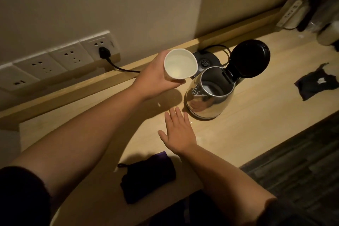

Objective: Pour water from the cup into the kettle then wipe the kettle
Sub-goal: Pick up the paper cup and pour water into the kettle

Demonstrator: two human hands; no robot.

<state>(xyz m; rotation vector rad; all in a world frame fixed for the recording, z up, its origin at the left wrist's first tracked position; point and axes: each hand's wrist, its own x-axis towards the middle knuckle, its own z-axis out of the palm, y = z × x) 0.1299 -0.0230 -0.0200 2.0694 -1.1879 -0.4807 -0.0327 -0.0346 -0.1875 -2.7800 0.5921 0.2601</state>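
Cup [180, 65] in left hand [156, 77] grip beside kettle [209, 93]; right hand [178, 132] flat, spread.

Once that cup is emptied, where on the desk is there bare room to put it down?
Bare wood lies between the kettle and the right-hand dark cloth, and left of the near dark cloth. Behind the kettle it is crowded: base, cord, open lid.

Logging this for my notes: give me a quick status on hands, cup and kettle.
Left hand holds cup, water inside, beside kettle. Right hand open, flat above the counter. Lid open, nothing blocking the pour.
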